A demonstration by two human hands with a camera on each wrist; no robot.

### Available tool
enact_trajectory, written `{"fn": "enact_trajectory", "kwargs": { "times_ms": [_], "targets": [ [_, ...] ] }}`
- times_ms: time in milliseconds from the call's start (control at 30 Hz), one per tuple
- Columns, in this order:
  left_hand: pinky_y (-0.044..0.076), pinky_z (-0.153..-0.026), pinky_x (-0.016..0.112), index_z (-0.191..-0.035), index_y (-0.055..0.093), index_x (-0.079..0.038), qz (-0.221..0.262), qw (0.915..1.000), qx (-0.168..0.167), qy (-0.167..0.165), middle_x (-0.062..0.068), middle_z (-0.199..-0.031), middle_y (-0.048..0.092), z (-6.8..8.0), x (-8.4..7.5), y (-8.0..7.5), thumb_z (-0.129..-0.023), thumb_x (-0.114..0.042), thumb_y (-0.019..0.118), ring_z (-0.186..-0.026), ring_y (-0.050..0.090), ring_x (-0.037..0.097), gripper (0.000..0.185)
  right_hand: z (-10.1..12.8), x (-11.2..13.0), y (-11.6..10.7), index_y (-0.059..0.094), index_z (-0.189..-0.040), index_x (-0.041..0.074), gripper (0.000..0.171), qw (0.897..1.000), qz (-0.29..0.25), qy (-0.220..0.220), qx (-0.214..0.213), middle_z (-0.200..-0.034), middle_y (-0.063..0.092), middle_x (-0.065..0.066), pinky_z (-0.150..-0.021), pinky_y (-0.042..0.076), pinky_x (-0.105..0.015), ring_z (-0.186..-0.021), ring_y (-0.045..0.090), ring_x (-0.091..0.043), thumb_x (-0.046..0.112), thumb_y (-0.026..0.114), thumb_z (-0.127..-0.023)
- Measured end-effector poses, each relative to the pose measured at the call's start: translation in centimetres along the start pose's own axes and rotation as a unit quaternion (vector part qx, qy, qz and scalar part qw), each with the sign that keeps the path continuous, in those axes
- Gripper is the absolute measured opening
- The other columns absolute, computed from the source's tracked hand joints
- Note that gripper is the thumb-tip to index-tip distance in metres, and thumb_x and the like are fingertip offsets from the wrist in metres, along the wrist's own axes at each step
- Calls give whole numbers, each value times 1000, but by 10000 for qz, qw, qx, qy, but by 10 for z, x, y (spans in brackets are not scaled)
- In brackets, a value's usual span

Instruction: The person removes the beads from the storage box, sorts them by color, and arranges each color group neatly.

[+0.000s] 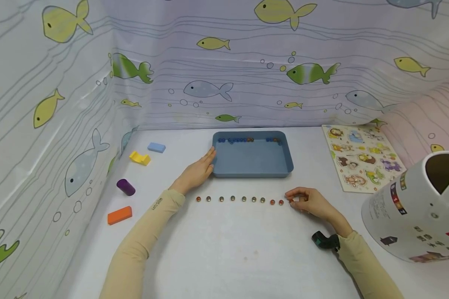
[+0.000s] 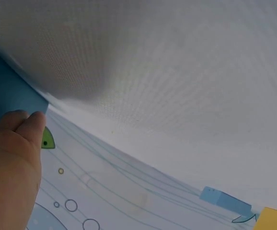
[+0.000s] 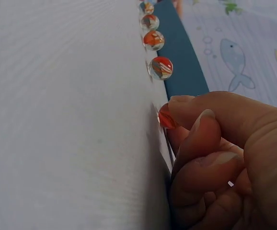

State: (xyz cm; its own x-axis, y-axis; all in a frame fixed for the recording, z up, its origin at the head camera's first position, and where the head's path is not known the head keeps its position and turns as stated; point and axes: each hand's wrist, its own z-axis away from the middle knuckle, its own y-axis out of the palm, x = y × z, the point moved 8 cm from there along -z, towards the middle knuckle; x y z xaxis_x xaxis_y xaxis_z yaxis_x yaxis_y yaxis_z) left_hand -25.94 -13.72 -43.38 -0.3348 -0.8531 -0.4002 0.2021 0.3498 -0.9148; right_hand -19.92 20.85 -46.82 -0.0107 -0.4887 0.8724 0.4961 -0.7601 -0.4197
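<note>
A white tabletop [image 1: 228, 257] fills the space, walled round by a fish-printed curtain [image 1: 247, 62]. The landmark is the blue tray [image 1: 252, 160], set toward the back middle of the tabletop, with a few small marbles lying along its far inner wall.

To the right of the tray, and nearer the person, a large white tub [image 1: 415, 207] lies tipped on its side with its mouth open. Between tub and tray lies a flat animal puzzle board [image 1: 361, 160]. Well to the left of the tray sit four blocks: a light blue one [image 1: 156, 147], a yellow one [image 1: 139, 158], a purple cylinder [image 1: 125, 187] and an orange bar [image 1: 119, 215].

The left hand [image 1: 196, 171] rests against the tray's left wall, fingers straight, its grip loose and holding nothing. The right hand [image 1: 309, 202] lies in front of the tray's right corner, fingers curled, its grip narrow and pinching a red marble [image 3: 166, 117] against the tabletop.

That marble ends a row of marbles [image 1: 239, 199] running in a line just in front of the tray, parallel to its near wall, spaced apart from one another.
</note>
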Motion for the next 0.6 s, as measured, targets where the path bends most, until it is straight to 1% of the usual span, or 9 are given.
{"fn": "enact_trajectory", "kwargs": {
  "times_ms": [100,133,200,267,333,400,467,533,600],
  "targets": [
    [27,-121,45,-155,17,-4,22,10000,-5,-1,8,-164,8,1,-1,-1,-105,-22,33,-149,22,28,55,0,3,1,64,-119,1,35,10000,-37,-12,60,-80,62,-9,-43,34,-20,-49,40,-6,13,71,-87],
    [27,-121,44,-155,17,-4,25,10000,-4,-4,8,-164,8,1,-1,-1,-105,-22,33,-149,22,28,55,0,3,0,64,-120,1,36,10000,-46,-3,73,-82,63,-11,-43,35,-20,-50,40,-6,13,71,-87],
    [27,-121,44,-155,17,-4,36,10000,7,-1,8,-164,8,1,-1,-1,-105,-22,33,-149,22,28,55,0,4,-1,63,-122,1,36,9999,-88,28,87,-90,66,-15,-44,37,-21,-51,43,-7,14,69,-89],
    [27,-121,44,-155,16,-5,42,10000,16,-3,8,-164,8,1,-1,-1,-105,-22,33,-149,22,28,55,-1,5,-5,61,-124,1,35,9999,-98,95,65,-104,67,-20,-46,41,-21,-54,46,-7,16,65,-92],
    [27,-121,44,-155,16,-4,30,10000,23,1,8,-164,8,0,-1,-1,-105,-22,33,-149,22,28,56,-3,7,-12,59,-126,0,36,9999,-75,109,-4,-119,64,-24,-50,45,-22,-60,51,-8,18,62,-95],
    [27,-121,44,-155,15,-5,15,10000,32,5,8,-164,7,-1,0,0,-105,-22,33,-149,21,28,56,-5,13,-21,58,-127,-1,37,9999,-65,26,-104,-119,63,-25,-54,49,-24,-66,55,-8,20,59,-97],
    [27,-121,44,-155,15,-5,-2,10000,35,11,8,-164,7,-1,0,0,-105,-23,33,-149,21,28,56,-7,23,-32,56,-128,-4,39,9996,-115,-162,-203,-119,63,-24,-62,54,-24,-75,60,-8,20,57,-98],
    [27,-121,45,-155,15,-5,1,10000,36,16,8,-164,7,-1,0,0,-105,-23,33,-149,22,28,56,-10,35,-42,54,-129,-7,40,9986,-178,-393,-304,-116,66,-18,-71,57,-24,-83,64,-8,20,56,-99],
    [28,-120,45,-155,15,-5,0,10000,40,9,8,-164,7,-1,0,0,-105,-23,33,-149,22,28,56,-15,48,-51,52,-129,-9,41,9967,-315,-633,-392,-114,68,-7,-81,58,-25,-91,67,-8,20,55,-99]
  ]
}}
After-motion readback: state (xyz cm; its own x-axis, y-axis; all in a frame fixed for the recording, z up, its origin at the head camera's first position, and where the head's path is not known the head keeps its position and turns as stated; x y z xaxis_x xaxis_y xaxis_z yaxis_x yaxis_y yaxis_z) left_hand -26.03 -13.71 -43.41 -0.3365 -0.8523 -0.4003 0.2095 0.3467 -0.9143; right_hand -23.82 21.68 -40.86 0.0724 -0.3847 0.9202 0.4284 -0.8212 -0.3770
